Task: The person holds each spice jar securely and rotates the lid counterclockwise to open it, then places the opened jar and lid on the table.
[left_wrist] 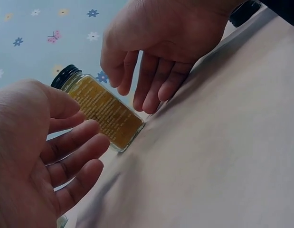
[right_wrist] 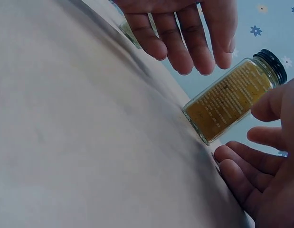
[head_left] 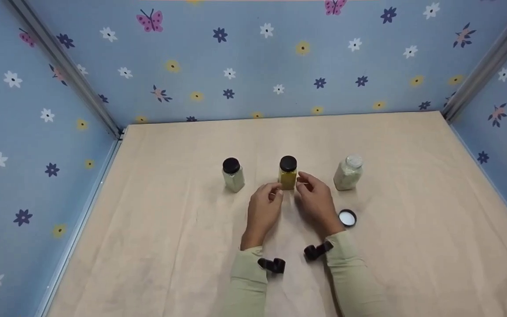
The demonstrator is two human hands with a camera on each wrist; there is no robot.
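A small glass spice jar (head_left: 288, 179) with a black screw lid and yellow-brown powder inside stands upright on the cloth. Printed lines of text cover its glass (left_wrist: 106, 114) in the left wrist view. My left hand (head_left: 264, 209) is at its near left, with fingers loosely bent. On the other side my right hand (head_left: 317, 200) is held with fingers relaxed, close to the glass. Neither hand grips the jar (right_wrist: 230, 99); whether a fingertip touches it I cannot tell.
To the left stands a black-lidded jar (head_left: 234, 179) with pale green contents. A similar pale jar (head_left: 348, 174) without a black lid stands right. Beside my right wrist, a black lid (head_left: 347, 218) lies white inside up. Blue patterned panels (head_left: 253, 57) border the cloth-covered table (head_left: 148, 211).
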